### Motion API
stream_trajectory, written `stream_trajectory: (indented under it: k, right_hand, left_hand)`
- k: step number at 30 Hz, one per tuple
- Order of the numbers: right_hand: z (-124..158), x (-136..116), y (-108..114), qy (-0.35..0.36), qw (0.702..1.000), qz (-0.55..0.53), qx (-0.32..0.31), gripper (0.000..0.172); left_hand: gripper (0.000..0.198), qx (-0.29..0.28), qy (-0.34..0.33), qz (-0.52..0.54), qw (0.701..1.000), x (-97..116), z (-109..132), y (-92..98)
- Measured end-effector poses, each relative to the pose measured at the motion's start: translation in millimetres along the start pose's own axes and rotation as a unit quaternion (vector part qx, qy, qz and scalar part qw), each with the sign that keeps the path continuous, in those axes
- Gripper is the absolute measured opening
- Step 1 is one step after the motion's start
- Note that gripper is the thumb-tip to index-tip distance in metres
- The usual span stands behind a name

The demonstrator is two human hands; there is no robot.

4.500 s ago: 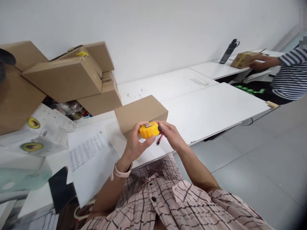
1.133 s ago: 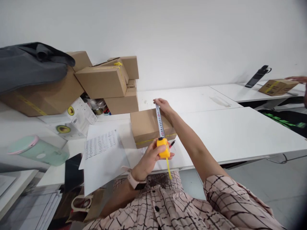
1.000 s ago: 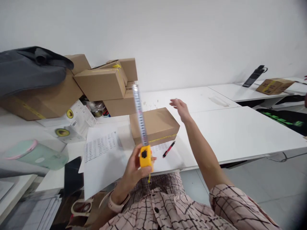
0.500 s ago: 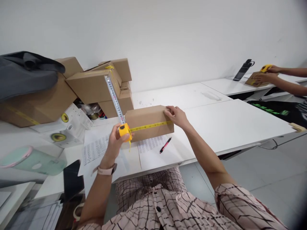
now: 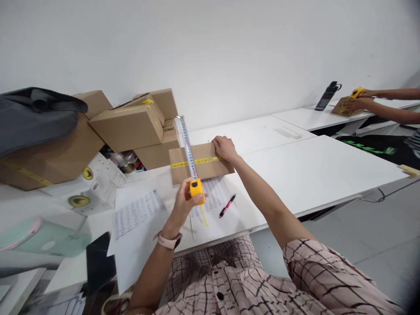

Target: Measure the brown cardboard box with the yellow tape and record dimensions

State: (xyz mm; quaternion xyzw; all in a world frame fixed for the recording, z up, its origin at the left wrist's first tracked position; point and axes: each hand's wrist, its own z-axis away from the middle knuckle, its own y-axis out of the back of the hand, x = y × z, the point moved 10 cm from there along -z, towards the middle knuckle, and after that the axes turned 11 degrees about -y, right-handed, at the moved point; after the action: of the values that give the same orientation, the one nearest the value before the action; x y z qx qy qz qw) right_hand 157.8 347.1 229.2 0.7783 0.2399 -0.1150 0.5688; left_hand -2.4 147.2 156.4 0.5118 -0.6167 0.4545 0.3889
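My left hand [image 5: 184, 201] is closed round a yellow tape measure [image 5: 197, 190]. Its metal blade [image 5: 187, 142] is drawn out and reaches away over the left part of a brown cardboard box [image 5: 205, 168], which has a strip of yellow tape along it. My right hand [image 5: 225, 148] grips the box at its far right corner, fingers bent over the edge. Under and in front of the box lies a printed sheet [image 5: 213, 197], with a red and black pen [image 5: 227, 206] on it.
Several cardboard boxes [image 5: 127, 127] are stacked at the back left, beside a white avocado carton [image 5: 95, 183]. More printed sheets [image 5: 136, 214] lie left. A green tumbler [image 5: 49, 238] stands near left. At the far right, another person's hands [image 5: 359, 101] hold a small box near a dark bottle [image 5: 328, 95].
My left hand has moved right with the tape measure, so the blade now crosses in front of the box instead of passing its left end. My right hand and the box have shifted slightly left.
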Motion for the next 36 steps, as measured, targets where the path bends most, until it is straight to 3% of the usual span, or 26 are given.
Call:
stream_trajectory:
  k: [3, 9, 15, 21, 27, 36]
  right_hand:
    - [-2, -2, -1, -0.015, 1.000, 0.009, 0.011, 0.041]
    - [0, -10, -1, -0.050, 0.998, 0.019, 0.026, 0.057]
    - [-5, -12, -3, -0.073, 0.997, 0.009, 0.023, 0.070]
    - [-8, -12, -5, -0.091, 0.996, 0.012, 0.010, 0.065]
    - [-11, -9, -6, -0.096, 0.995, 0.004, 0.012, 0.060]
    - [-12, -9, -9, -0.092, 0.996, 0.001, 0.011, 0.062]
  left_hand:
    - [0.060, -0.019, 0.052, 0.043, 0.998, -32, 12, -23.1]
    - [0.061, -0.014, 0.096, 0.081, 0.992, -66, 23, -31.1]
    - [0.065, 0.001, 0.109, 0.099, 0.989, -78, 34, -47.2]
    - [0.063, 0.013, 0.102, 0.122, 0.987, -92, 38, -61.6]
    - [0.068, 0.013, 0.096, 0.114, 0.989, -107, 39, -65.8]
    - [0.070, 0.018, 0.123, 0.119, 0.985, -104, 40, -64.2]
